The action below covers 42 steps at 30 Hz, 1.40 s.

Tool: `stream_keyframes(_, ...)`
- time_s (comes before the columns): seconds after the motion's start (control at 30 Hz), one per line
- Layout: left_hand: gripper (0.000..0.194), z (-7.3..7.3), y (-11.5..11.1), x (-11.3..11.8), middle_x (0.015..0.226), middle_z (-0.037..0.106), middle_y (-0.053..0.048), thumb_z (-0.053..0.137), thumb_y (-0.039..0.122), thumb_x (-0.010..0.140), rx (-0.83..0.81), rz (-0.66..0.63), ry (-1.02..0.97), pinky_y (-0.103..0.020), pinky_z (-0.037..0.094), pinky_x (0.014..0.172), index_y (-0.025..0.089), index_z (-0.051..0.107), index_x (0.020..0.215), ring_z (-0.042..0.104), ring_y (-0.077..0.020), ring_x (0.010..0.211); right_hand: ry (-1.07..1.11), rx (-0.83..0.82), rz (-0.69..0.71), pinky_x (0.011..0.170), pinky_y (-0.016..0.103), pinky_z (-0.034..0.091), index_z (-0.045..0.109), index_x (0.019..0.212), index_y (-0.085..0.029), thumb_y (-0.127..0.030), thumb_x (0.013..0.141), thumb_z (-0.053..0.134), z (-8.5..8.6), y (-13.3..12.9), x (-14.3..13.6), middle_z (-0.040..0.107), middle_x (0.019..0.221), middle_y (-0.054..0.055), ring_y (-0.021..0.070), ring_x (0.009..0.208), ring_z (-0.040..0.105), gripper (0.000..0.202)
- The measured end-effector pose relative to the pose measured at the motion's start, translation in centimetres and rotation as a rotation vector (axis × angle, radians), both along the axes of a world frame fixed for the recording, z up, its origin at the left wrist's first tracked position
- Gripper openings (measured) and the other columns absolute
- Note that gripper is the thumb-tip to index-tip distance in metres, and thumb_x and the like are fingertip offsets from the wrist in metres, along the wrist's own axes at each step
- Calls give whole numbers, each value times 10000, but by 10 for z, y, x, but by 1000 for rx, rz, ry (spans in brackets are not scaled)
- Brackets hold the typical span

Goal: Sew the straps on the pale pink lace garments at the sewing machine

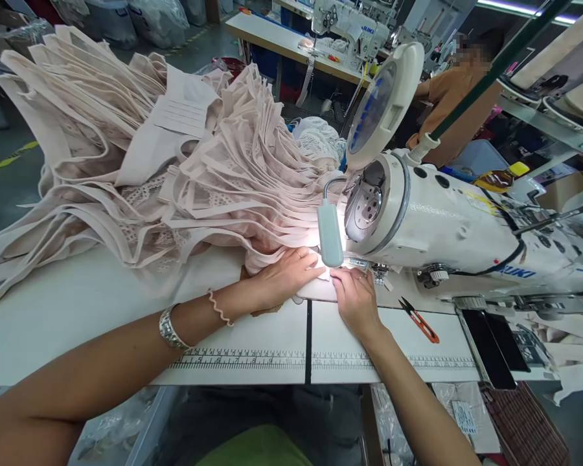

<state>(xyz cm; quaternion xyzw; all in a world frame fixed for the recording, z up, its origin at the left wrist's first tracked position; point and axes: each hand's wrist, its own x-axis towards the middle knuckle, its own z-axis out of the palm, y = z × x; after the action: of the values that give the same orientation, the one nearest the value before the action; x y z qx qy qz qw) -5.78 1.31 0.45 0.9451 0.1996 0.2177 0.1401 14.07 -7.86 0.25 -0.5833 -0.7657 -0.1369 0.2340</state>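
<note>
My left hand (287, 277) is closed at the front edge of the beige fabric, its fingertips on a small pale fabric piece (324, 274) under the lamp. Close beside it, my right hand (355, 294) pinches near the other edge of that piece; its fingertips are partly hidden by the machine head. The white sewing machine (447, 220) stands to the right, a small grey-green lamp (330, 236) hanging before its needle area. The needle is hidden. A large heap of beige garments with lace (243, 168) spreads left and behind my hands.
Orange-handled thread snips (420, 321) lie right of my right hand. A phone (488, 349) rests at the table's right front. A ruler strip (252, 359) runs along the front edge. Above the machine stands a round magnifier (386, 103). A person (459, 97) is behind.
</note>
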Motion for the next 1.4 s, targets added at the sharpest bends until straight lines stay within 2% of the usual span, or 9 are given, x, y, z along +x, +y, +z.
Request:
stream_keyframes(0.1, 187, 0, 0, -1, 1000, 637, -51, 469, 128, 972, 66, -125, 18, -302, 417, 801, 185, 635, 1037, 541, -190, 939, -60, 41, 45, 882, 304, 397, 674, 897, -212, -184, 989, 494, 4, -2, -2, 734, 785, 17, 162, 794, 645, 204)
stream_keyframes(0.23, 232, 2, -6, 0, 903, 632, -53, 429, 56, 975, 227, -90, 60, -321, 389, 749, 148, 640, 943, 536, -180, 861, -103, 57, 92, 864, 293, 369, 649, 839, -205, -173, 976, 538, 8, -3, -5, 721, 736, -7, 137, 758, 638, 179)
stream_keyframes(0.33, 290, 6, -11, 2, 855, 618, -45, 394, 13, 968, 353, -97, 105, -340, 362, 707, 131, 627, 841, 524, -173, 792, -149, 67, 74, 864, 303, 359, 627, 796, -201, -172, 979, 530, 9, -3, -9, 688, 683, -14, 134, 728, 621, 209)
stream_keyframes(0.5, 306, 12, -17, 5, 848, 610, -47, 392, 11, 962, 403, -114, 150, -353, 355, 701, 142, 614, 797, 525, -178, 774, -155, 89, 11, 850, 315, 393, 591, 696, -211, -146, 967, 484, 6, -1, -18, 603, 611, -8, 152, 690, 566, 298)
stream_keyframes(0.6, 309, 11, -18, 6, 840, 603, -52, 387, 1, 955, 438, -107, 128, -352, 365, 711, 137, 611, 791, 531, -180, 778, 74, 110, -15, 807, 297, 440, 618, 724, -215, -133, 936, 500, 4, 2, -17, 649, 665, 4, 157, 723, 592, 256)
stream_keyframes(0.7, 301, 7, -17, 6, 853, 606, -62, 382, 10, 967, 456, -79, 96, -339, 381, 707, 124, 615, 814, 533, -174, 774, 256, 52, -15, 749, 276, 480, 660, 767, -223, -180, 934, 546, 5, 2, -11, 685, 700, -7, 151, 732, 622, 207)
stream_keyframes(0.9, 305, 0, -12, 6, 783, 603, -41, 378, 51, 998, 485, -85, 42, -286, 420, 699, 134, 626, 841, 517, -149, 722, 213, 38, 109, 711, 277, 490, 707, 864, -218, -194, 955, 557, 8, 0, -1, 740, 766, 3, 147, 710, 634, 177)
stream_keyframes(1.07, 297, -4, -12, 7, 732, 575, -40, 389, 17, 969, 484, -20, -32, -278, 426, 696, 119, 623, 817, 510, -153, 708, 191, 41, 133, 738, 292, 490, 706, 912, -212, -153, 945, 526, 9, 0, 0, 750, 800, 21, 163, 762, 655, 193)
stream_keyframes(1.4, 331, -8, -14, 7, 723, 560, -49, 342, -4, 949, 453, -14, 6, -271, 433, 675, 133, 600, 795, 503, -155, 704, 154, -2, 165, 752, 307, 501, 741, 966, -212, -79, 855, 437, 14, -4, 2, 765, 859, 21, 171, 813, 682, 350)
